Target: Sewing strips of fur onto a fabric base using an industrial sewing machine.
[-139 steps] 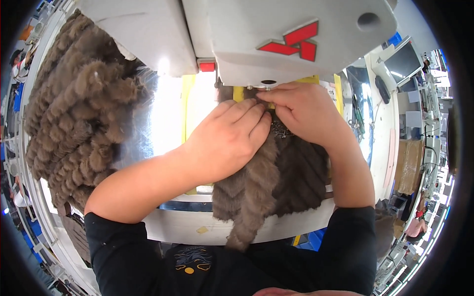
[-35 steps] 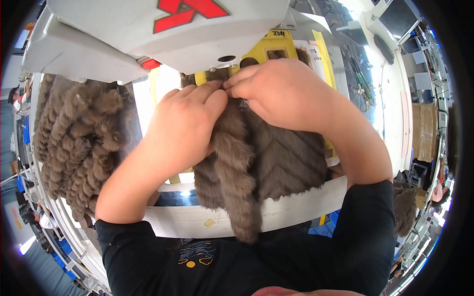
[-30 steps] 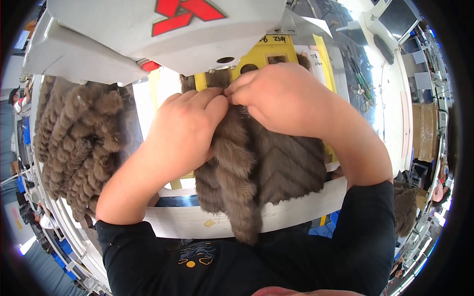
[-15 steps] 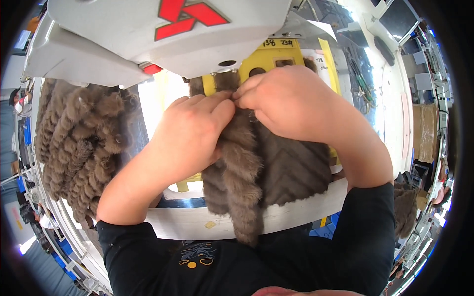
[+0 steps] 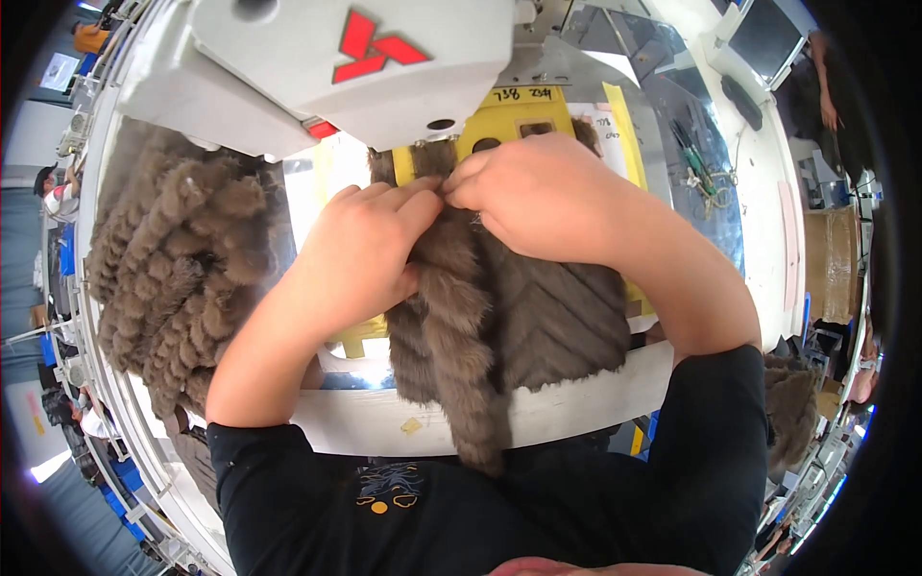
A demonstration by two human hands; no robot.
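Note:
A long brown fur strip (image 5: 459, 336) hangs toward me over the table's front edge. At its far end my left hand (image 5: 365, 245) is closed, fingertips pinching the fur. My right hand (image 5: 543, 197) pinches the same spot from the right, so the two hands' fingertips meet; exactly what lies between them is hidden. Beneath and to the right of the strip spreads a flat brown fur panel (image 5: 567, 326) with slanting ridges. Just beyond my hands, a yellow plate (image 5: 523, 108) with cut-out holes lies over more fur.
A white sewing machine head (image 5: 451, 72) with a red emblem overhangs the work. On the left lies a heap of brown fur strips (image 5: 182, 278). Green-handled scissors (image 5: 693, 158) rest at the right, near a dark monitor (image 5: 765, 43). Cardboard (image 5: 828, 264) stands farther right.
The view has shifted slightly, so the machine and the yellow plate appear a little lower. My hands keep their pinch at the same place on the fur.

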